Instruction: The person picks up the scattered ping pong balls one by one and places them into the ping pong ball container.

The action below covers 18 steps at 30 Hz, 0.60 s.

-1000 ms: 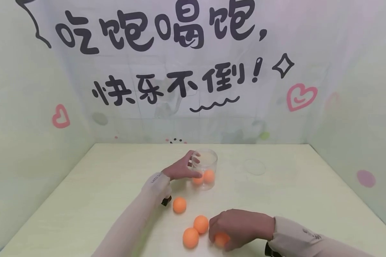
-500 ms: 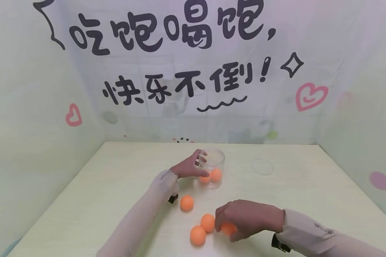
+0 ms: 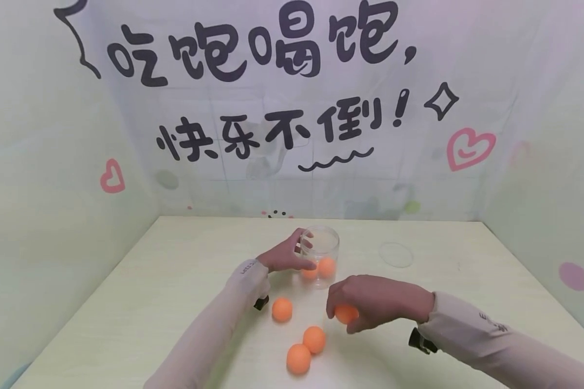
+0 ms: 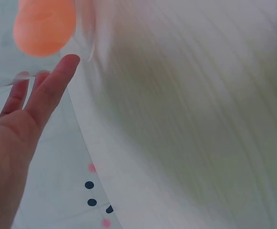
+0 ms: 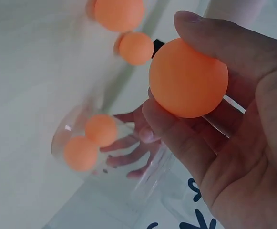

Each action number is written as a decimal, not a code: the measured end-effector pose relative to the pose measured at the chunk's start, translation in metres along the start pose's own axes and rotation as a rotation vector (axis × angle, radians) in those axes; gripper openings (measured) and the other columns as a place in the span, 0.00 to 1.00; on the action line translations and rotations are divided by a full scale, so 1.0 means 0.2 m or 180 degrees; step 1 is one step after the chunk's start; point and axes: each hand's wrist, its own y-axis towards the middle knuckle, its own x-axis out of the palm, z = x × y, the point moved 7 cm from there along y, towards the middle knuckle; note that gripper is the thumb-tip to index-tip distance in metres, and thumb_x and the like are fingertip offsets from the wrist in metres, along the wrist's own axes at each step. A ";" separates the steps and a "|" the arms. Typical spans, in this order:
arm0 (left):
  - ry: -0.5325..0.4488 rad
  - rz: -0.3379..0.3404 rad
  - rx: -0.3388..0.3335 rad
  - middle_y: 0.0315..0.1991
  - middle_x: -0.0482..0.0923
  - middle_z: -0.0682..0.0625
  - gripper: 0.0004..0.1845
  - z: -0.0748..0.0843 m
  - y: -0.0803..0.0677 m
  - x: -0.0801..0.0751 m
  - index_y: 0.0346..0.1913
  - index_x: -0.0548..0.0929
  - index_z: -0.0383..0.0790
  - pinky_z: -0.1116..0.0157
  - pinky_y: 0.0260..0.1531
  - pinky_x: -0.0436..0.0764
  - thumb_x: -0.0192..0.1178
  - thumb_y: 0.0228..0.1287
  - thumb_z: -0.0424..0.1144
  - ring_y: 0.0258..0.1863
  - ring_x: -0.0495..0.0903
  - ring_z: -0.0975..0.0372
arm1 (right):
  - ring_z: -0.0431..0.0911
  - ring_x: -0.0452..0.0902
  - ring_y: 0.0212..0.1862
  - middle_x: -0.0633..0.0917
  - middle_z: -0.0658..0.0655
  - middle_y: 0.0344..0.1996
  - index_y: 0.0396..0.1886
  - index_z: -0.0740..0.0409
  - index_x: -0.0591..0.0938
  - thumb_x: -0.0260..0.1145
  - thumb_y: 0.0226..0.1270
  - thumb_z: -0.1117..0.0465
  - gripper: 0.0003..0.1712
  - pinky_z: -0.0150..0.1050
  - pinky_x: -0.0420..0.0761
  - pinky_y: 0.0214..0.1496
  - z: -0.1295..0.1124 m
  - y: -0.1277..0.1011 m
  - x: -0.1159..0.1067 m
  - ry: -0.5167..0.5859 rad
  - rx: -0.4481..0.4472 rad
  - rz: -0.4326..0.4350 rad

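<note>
My right hand (image 3: 382, 300) pinches an orange ping-pong ball (image 5: 188, 78) between thumb and fingers, raised above the table. Farther back stands a clear plastic jar (image 3: 321, 244), upright and with no lid on its mouth. Two orange balls (image 3: 326, 267) lie at its bottom. My left hand (image 3: 283, 255) holds the jar from the left, thumb across the front and fingers round the far side. In the right wrist view those left-hand fingers show through the clear wall. One loose ball (image 3: 282, 310) rests in front of the jar; two more, a middle ball (image 3: 314, 340) and a near ball (image 3: 298, 359), sit side by side.
A clear round lid (image 3: 396, 254) lies flat on the pale table (image 3: 467, 302), right of the jar. Behind the table hangs a printed cloth (image 3: 253, 189) with black characters. Side cloths (image 3: 555, 205) bound the table left and right.
The right hand has lifted its ball off the table and carried it toward the jar, away from the two paired balls. The left hand stays at the jar; the head view has shifted slightly.
</note>
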 end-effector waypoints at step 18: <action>0.0075 0.0019 0.0015 0.60 0.70 0.47 0.39 -0.02 0.02 0.00 0.65 0.60 0.47 0.55 0.54 0.72 0.68 0.52 0.45 0.58 0.70 0.53 | 0.37 0.72 0.33 0.82 0.45 0.34 0.37 0.50 0.83 0.74 0.49 0.65 0.14 0.33 0.76 0.38 0.23 0.05 -0.15 -0.0120 0.0345 0.0064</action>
